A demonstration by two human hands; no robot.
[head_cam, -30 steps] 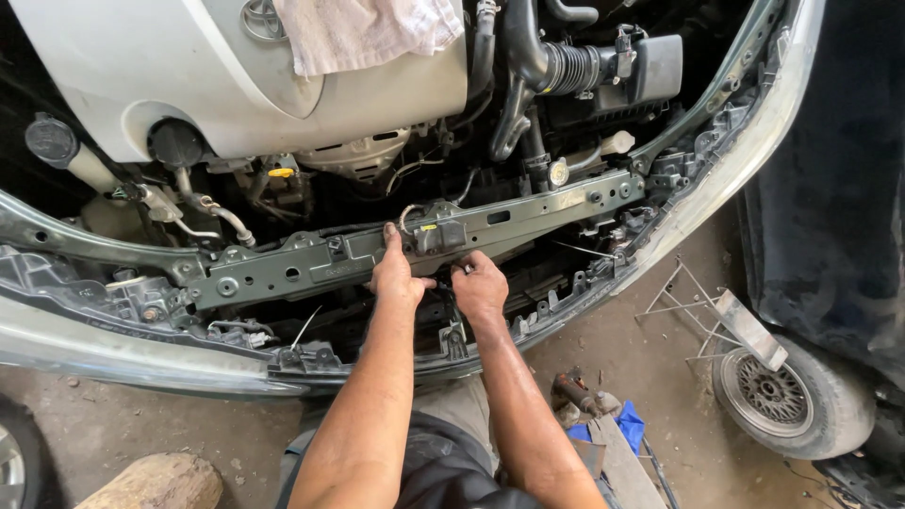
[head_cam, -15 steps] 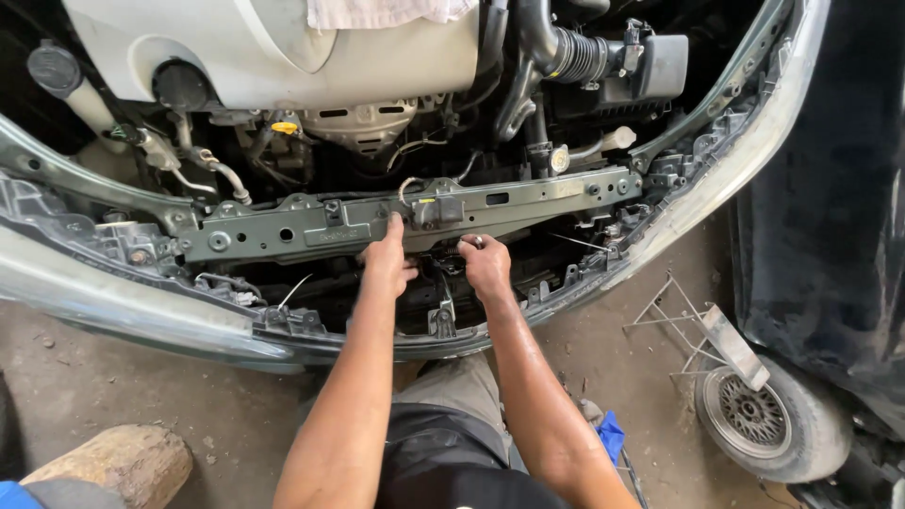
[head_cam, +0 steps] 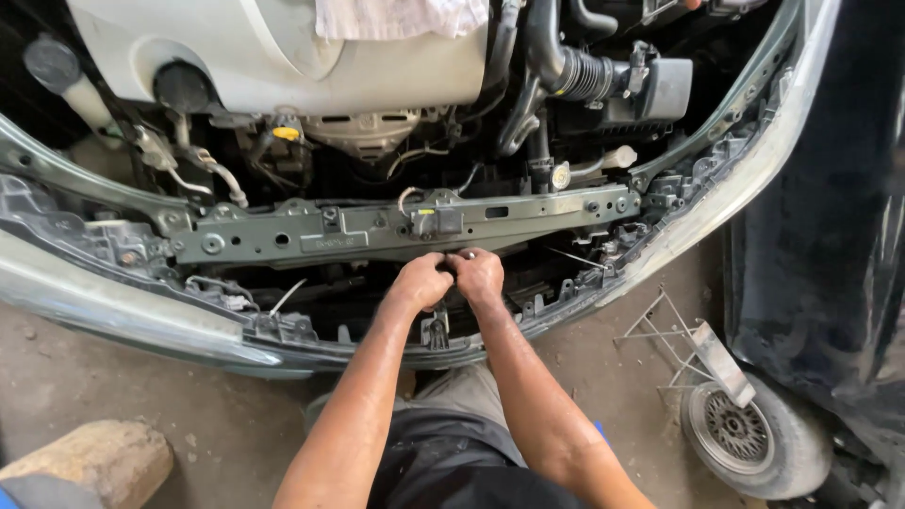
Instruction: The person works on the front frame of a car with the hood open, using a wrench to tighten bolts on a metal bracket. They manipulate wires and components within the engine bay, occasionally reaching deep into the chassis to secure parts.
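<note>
A grey metal crossbar runs across the open front of a car, with a latch bracket at its middle. Both my hands sit just below that bracket, knuckles touching. My left hand is curled into a fist, and what its fingers enclose is hidden. My right hand is curled too, pinching a small shiny metal piece at its thumb. A black clip on the lower bumper frame stands right under my hands.
Above are a pale engine cover with a cloth, a black intake hose and a yellow dipstick handle. A wheel and a wire frame lie on the concrete at right, a stone at lower left.
My hands have dropped from the crossbar's latch to just below it and closed together. The view has shifted down and nearer to the car's front.
</note>
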